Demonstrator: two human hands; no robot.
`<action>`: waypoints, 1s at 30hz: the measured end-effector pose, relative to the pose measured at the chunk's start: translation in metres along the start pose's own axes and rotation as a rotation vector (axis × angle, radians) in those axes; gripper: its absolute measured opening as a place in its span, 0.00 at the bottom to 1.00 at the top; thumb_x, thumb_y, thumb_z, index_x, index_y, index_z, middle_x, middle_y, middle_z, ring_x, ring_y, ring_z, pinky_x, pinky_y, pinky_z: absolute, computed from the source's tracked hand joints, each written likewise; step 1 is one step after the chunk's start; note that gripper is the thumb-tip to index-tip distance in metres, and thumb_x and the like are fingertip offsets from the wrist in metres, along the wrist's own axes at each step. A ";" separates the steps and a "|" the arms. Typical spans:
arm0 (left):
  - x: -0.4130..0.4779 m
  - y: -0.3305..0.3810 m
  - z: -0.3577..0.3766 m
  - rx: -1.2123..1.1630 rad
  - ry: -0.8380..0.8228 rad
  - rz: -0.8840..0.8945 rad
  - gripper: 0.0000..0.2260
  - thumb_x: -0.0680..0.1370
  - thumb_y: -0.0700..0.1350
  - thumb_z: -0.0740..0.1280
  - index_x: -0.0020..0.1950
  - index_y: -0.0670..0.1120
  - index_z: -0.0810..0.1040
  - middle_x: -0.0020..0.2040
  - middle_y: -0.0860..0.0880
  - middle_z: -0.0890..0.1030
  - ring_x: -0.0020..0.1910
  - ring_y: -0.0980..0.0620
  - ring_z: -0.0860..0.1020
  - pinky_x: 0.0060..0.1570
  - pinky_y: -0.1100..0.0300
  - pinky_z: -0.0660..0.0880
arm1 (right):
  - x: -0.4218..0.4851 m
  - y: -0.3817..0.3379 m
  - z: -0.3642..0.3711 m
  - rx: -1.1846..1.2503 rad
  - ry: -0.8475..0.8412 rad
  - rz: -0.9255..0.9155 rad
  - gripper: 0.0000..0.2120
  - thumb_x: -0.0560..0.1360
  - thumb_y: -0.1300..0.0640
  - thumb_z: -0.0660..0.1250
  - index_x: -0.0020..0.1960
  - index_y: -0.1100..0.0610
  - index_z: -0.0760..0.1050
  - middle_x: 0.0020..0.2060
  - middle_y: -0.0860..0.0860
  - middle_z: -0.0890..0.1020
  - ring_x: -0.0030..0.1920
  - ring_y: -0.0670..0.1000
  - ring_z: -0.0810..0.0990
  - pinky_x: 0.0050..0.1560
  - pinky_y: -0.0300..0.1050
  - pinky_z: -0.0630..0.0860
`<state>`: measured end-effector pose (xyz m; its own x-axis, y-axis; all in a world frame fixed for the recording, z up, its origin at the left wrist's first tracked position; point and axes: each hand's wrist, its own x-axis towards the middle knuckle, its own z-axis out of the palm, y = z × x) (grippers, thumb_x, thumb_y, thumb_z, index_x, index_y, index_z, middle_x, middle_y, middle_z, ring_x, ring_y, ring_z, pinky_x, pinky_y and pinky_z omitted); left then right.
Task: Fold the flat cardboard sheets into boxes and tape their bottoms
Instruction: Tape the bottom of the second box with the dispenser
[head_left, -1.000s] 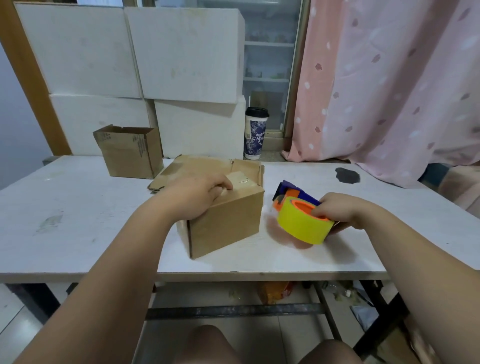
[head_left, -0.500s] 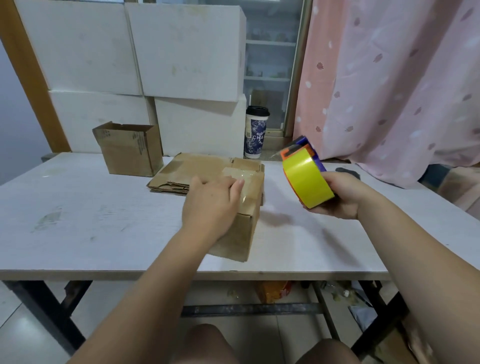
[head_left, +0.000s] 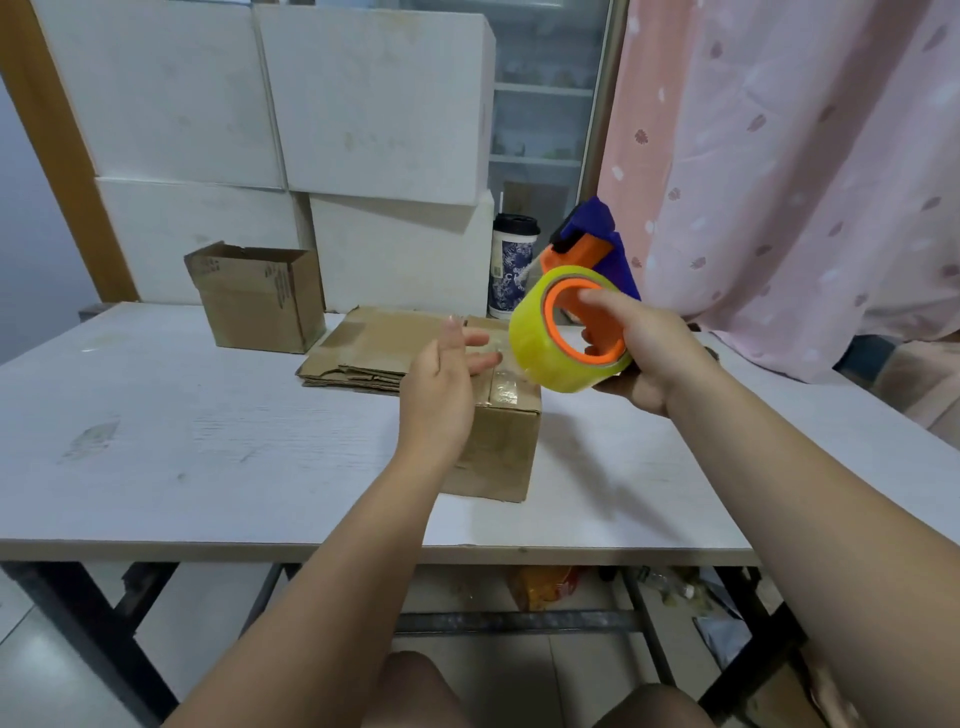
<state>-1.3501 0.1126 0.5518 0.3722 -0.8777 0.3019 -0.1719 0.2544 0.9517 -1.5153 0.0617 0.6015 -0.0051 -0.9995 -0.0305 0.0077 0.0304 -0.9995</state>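
- Two grips work above the counter (head_left: 182, 441): the right grip (head_left: 649, 358) curls round the tape dispenser (head_left: 540, 338), holding it raised just beside the folded box (head_left: 498, 447).
- The left grip (head_left: 441, 384) has straight fingers, holds nothing, and sits over the box's taped seam.
- Behind the box lie stacked flat cardboard sheets (head_left: 363, 348); an open box (head_left: 260, 296) stands further back left.

My right hand (head_left: 654, 358) has lifted the tape dispenser (head_left: 561, 332) off the table (head_left: 208, 441) and now holds it above the right edge of the box (head_left: 504, 441), roll turned toward me. My left hand (head_left: 441, 384) has loosened from the box, fingers straightened; the box, tilted a second ago, sits flat.
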 end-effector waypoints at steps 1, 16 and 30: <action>0.001 0.001 0.000 -0.003 -0.009 0.000 0.20 0.81 0.60 0.48 0.46 0.55 0.78 0.44 0.57 0.83 0.52 0.60 0.78 0.47 0.64 0.69 | 0.000 0.001 0.001 -0.011 0.003 -0.026 0.09 0.71 0.48 0.71 0.47 0.49 0.74 0.46 0.52 0.80 0.47 0.51 0.79 0.49 0.53 0.79; -0.001 0.019 -0.008 -0.271 -0.061 -0.089 0.25 0.75 0.66 0.54 0.39 0.54 0.84 0.40 0.55 0.85 0.43 0.59 0.82 0.40 0.67 0.71 | -0.001 0.020 0.016 -0.551 0.115 -0.743 0.31 0.71 0.45 0.70 0.72 0.44 0.65 0.56 0.40 0.72 0.52 0.35 0.72 0.46 0.30 0.69; 0.011 0.011 -0.028 -0.084 -0.110 -0.227 0.08 0.78 0.44 0.66 0.50 0.41 0.82 0.41 0.49 0.85 0.41 0.56 0.83 0.47 0.62 0.79 | -0.021 0.008 0.017 -0.626 -0.152 -0.738 0.29 0.68 0.38 0.68 0.63 0.25 0.58 0.53 0.23 0.68 0.57 0.34 0.71 0.50 0.34 0.73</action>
<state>-1.3221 0.1168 0.5670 0.2903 -0.9538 0.0767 -0.0169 0.0750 0.9970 -1.4985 0.0833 0.5940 0.3337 -0.7572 0.5615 -0.4778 -0.6493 -0.5916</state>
